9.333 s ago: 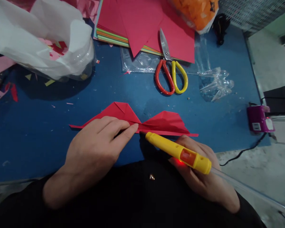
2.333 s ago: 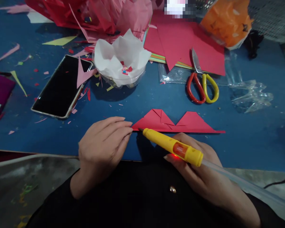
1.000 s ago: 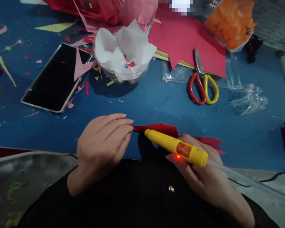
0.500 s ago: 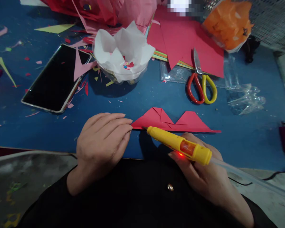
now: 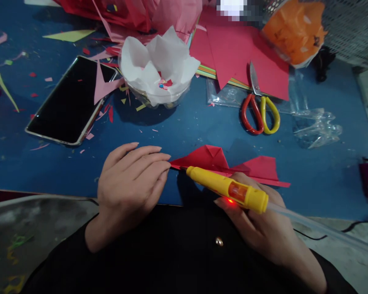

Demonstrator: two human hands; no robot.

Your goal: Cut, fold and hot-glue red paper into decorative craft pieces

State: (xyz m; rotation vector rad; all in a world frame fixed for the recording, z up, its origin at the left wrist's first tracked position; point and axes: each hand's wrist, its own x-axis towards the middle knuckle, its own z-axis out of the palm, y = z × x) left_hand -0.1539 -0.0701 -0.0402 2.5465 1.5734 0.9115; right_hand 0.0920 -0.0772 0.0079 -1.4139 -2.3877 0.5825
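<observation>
A red folded paper strip (image 5: 210, 158) with two raised peaks lies near the table's front edge. At its left tip, my left hand (image 5: 131, 179) has its fingers pressed together, closed on the paper's end. My right hand (image 5: 254, 220) grips a slim yellow hot glue gun (image 5: 211, 179) with a red light lit on its underside. A translucent glue stick (image 5: 319, 228) trails from the gun's back end. The dark nozzle meets the paper's lower edge close to my left fingertips. Part of the paper is hidden behind the gun and my right fingers.
Red-and-yellow-handled scissors (image 5: 259, 106) lie beside a stack of red paper (image 5: 242, 49). A clear bowl (image 5: 159, 98) lined with white tissue holds paper bits. To the left are a phone (image 5: 70, 98) and scattered scraps. Crumpled clear plastic (image 5: 319, 128) lies at right.
The paper's right side has tilted down and towards me, its peaks now leaning over to the right. The glue gun has shifted slightly left and its nozzle slightly lower. My left hand stays put.
</observation>
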